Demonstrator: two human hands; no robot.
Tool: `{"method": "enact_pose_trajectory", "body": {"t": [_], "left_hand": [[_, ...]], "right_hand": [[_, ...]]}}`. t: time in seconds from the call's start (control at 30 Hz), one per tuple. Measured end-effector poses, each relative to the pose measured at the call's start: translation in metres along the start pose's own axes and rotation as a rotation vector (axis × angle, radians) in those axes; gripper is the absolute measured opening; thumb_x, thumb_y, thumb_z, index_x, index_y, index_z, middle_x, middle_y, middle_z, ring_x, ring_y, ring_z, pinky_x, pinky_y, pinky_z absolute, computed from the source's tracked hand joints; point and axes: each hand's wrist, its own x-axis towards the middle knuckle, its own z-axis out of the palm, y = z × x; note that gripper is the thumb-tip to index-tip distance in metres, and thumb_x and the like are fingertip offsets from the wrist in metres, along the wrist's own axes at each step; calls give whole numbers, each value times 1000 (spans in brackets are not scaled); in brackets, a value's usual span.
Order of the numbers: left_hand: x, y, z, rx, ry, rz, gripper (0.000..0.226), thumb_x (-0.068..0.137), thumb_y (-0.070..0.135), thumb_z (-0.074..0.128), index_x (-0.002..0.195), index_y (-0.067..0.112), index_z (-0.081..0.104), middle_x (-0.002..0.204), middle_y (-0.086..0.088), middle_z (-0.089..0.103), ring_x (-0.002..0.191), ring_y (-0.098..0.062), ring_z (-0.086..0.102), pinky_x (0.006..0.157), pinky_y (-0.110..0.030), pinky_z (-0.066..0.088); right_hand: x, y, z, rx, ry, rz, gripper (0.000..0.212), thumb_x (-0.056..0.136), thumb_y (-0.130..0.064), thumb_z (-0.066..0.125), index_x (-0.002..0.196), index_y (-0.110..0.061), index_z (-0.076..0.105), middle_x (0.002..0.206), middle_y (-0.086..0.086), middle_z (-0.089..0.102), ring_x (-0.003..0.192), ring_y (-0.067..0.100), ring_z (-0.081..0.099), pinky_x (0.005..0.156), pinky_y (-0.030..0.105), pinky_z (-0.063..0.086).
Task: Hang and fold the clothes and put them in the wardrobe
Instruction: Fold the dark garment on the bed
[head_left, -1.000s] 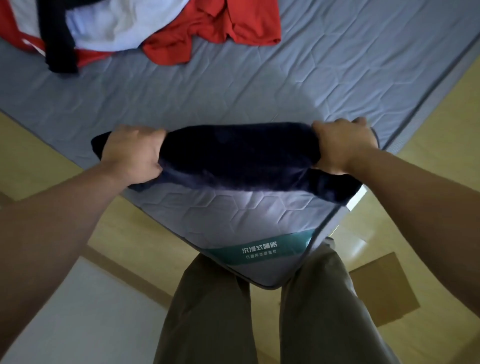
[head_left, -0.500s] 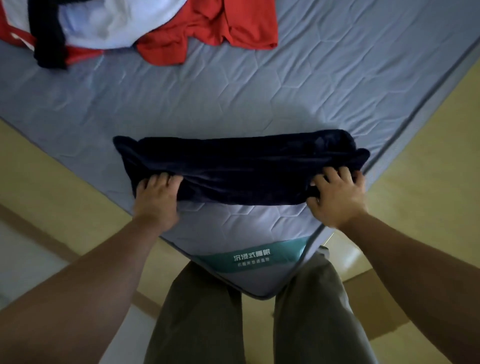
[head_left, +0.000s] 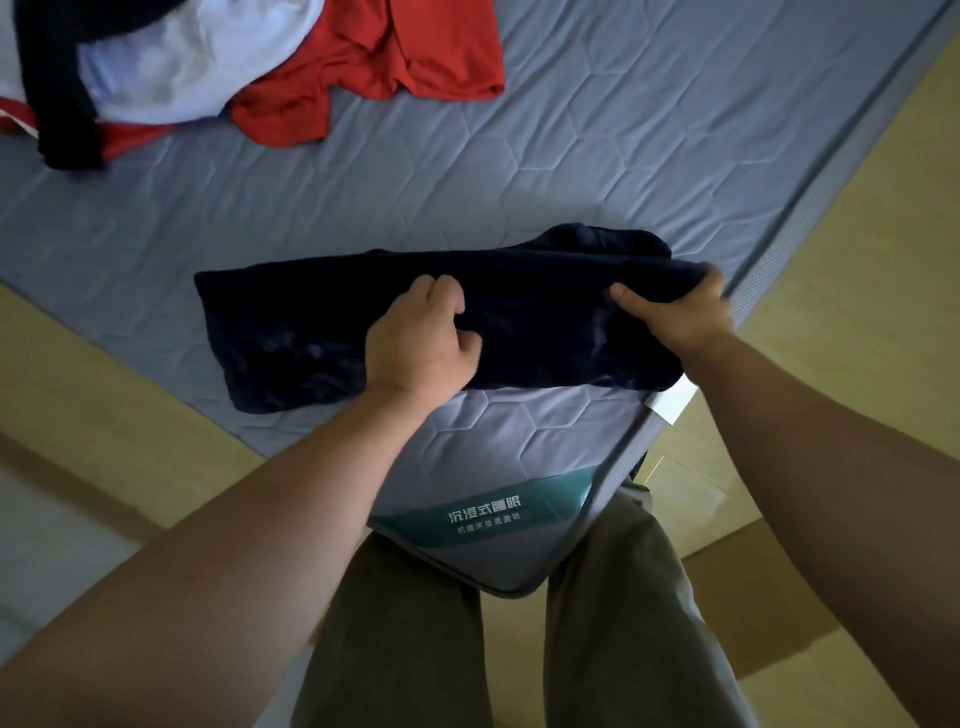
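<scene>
A dark navy garment (head_left: 322, 332) lies folded into a long band across the near corner of the grey quilted mattress (head_left: 571, 171). My left hand (head_left: 421, 338) rests on the middle of the band with its fingers curled into the cloth. At the band's right end my right hand (head_left: 680, 312) grips the fabric, thumb on top and fingers wrapped round the edge. At the far left of the mattress a red garment (head_left: 374, 67) lies in a heap with a white one (head_left: 192, 57) and a dark one (head_left: 57, 104).
The mattress corner with a teal label (head_left: 488, 512) points at my legs. Yellowish wooden floor (head_left: 862, 291) runs along both sides of the mattress. A brown cardboard sheet (head_left: 748, 592) lies on the floor by my right leg.
My left hand has moved from the band's left end to its middle. My right hand has shifted from the near edge to the right end, and the right part looks lifted.
</scene>
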Motion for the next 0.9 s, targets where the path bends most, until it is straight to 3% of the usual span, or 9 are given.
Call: {"method": "enact_pose_trajectory", "body": {"t": [0.07, 0.17, 0.27, 0.47, 0.6, 0.7, 0.8, 0.9], "left_hand": [[-2, 9, 13, -41, -15, -128, 21, 83, 25, 64, 100, 16, 57, 96, -1, 54, 76, -19, 50, 54, -31, 38], [-5, 15, 29, 7, -7, -245, 18, 93, 28, 63, 102, 13, 57, 104, -6, 55, 89, -25, 55, 56, -32, 40], [-7, 21, 41, 92, 4, -287, 18, 96, 30, 60, 100, 12, 56, 101, -8, 58, 90, -27, 57, 56, -33, 38], [3, 29, 52, -38, -28, -507, 15, 97, 31, 56, 94, 17, 51, 78, 0, 59, 61, -18, 50, 47, -27, 30], [14, 38, 54, -171, -113, -594, 16, 97, 35, 49, 89, 21, 51, 72, 5, 57, 61, -16, 52, 55, -30, 35], [17, 57, 62, -351, -193, -695, 24, 95, 31, 46, 78, 16, 55, 79, -6, 65, 81, -36, 64, 64, -36, 48], [17, 81, 72, -581, -223, -792, 28, 96, 26, 50, 96, 4, 67, 99, -19, 71, 97, -41, 66, 89, -48, 55], [21, 94, 76, -914, -278, -892, 31, 97, 23, 53, 111, -1, 67, 105, -21, 68, 104, -40, 65, 97, -53, 53]], "right_hand": [[9, 10, -9, 246, -272, 71, 106, 36, -67, 95, 126, -20, 64, 117, 3, 73, 108, 21, 71, 89, 38, 58], [18, 26, -17, 350, -518, 121, 89, 46, -52, 99, 123, -21, 67, 114, 3, 75, 102, 21, 74, 91, 39, 57], [21, 33, -16, 445, -620, 138, 77, 54, -41, 99, 122, -22, 68, 114, 4, 75, 104, 24, 73, 90, 39, 57], [0, 29, -22, 536, -715, 150, 68, 64, -34, 94, 124, -17, 68, 117, 9, 74, 106, 30, 72, 89, 44, 59], [-28, 12, -37, 570, -583, 15, 70, 61, -33, 96, 123, -20, 66, 111, 4, 76, 100, 25, 74, 83, 41, 61], [-54, -1, -50, 440, -437, -127, 73, 54, -44, 94, 119, -29, 64, 108, -7, 75, 97, 15, 74, 85, 39, 60], [-90, -6, -60, 329, -254, -154, 67, 52, -55, 85, 110, -33, 60, 101, -11, 73, 93, 13, 72, 85, 42, 59], [-120, -11, -63, 253, -117, -196, 60, 56, -59, 78, 105, -31, 56, 93, -12, 70, 87, 13, 69, 79, 43, 59]]}}
